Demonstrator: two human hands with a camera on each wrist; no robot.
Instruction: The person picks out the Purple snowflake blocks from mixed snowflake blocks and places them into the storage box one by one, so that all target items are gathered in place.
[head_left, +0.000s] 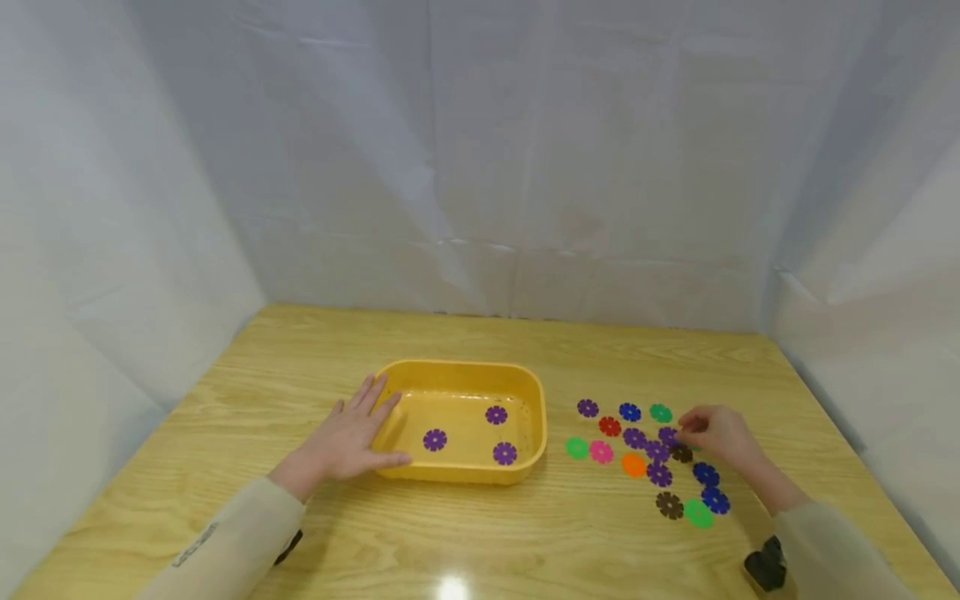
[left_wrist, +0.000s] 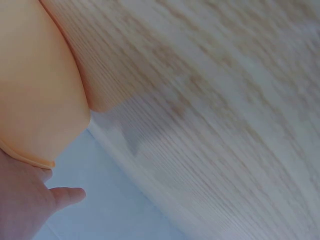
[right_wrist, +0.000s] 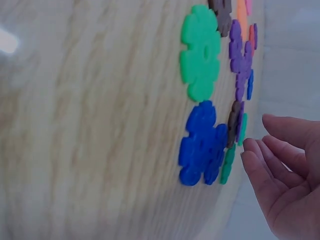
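A yellow tray (head_left: 457, 365) sits mid-table with three purple flower discs (head_left: 435, 440) inside. My left hand (head_left: 358, 433) rests with straight fingers against the tray's left wall; the left wrist view shows that wall (left_wrist: 35, 90) beside the hand (left_wrist: 30, 205). To the right of the tray, several coloured flower discs (head_left: 633, 464) lie spread on the wood. My right hand (head_left: 708, 432) hovers at their right side, its fingertips by a purple disc (head_left: 669, 435). In the right wrist view its fingers (right_wrist: 260, 165) are loosely curved and hold nothing, close to a blue disc (right_wrist: 202, 145) and a green disc (right_wrist: 200, 52).
The wooden table (head_left: 480, 533) is enclosed by white cloth walls (head_left: 480, 167) at the back and both sides. Bare wood lies in front of the tray and behind it. A black wrist mount (head_left: 765, 565) shows on the right sleeve.
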